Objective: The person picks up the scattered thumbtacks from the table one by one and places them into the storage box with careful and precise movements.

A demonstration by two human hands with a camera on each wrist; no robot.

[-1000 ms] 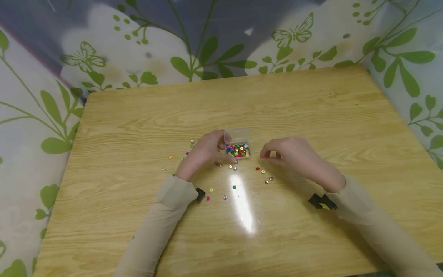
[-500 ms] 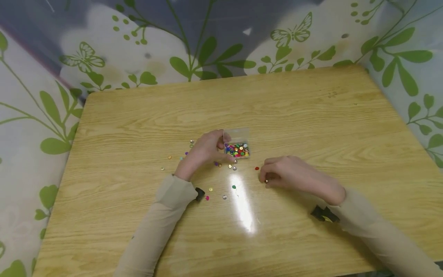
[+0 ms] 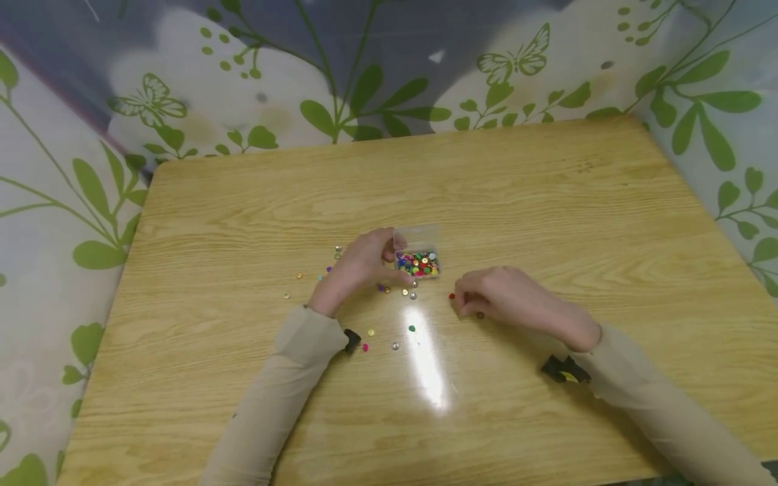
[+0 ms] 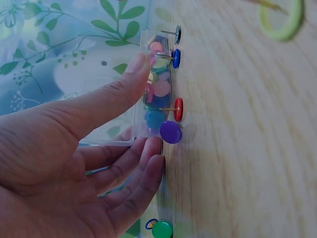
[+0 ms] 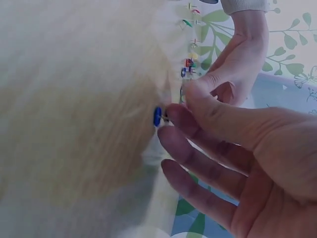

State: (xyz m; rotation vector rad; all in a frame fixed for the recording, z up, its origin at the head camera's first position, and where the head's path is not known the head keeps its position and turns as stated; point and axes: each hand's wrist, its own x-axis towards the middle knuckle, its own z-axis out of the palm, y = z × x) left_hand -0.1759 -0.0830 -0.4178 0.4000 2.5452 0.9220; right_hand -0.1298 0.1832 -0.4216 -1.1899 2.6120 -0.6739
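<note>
At the centre of the head view, the left hand (image 3: pixel 361 260) grips a small clear box (image 4: pixel 140 111), thumb on one side and fingers on the other; the box stands on the wooden table (image 3: pixel 523 189). Its transparent lid (image 3: pixel 419 236) is raised, and it holds a heap of many-coloured thumbtacks (image 3: pixel 416 263). Right of centre, the right hand (image 3: pixel 498 293) is low over the table with bent fingers, the thumb and index fingertips close together; whether they pinch anything cannot be told. A red tack (image 3: pixel 452 296) lies just beside its fingertips, and a dark tack (image 3: pixel 480 315) sits just below the hand. In the right wrist view, a blue tack (image 5: pixel 157 116) shows close by the index fingertip, its pin pointing toward the finger. Below the box, toward the lower middle of the head view, lie a green tack (image 3: pixel 412 329), a silver tack (image 3: pixel 396 345), a yellow tack (image 3: pixel 371 333) and a pink tack (image 3: pixel 365 347). Leaf-and-butterfly patterned covering (image 3: pixel 243 88) fills the upper part of the frame.
</note>
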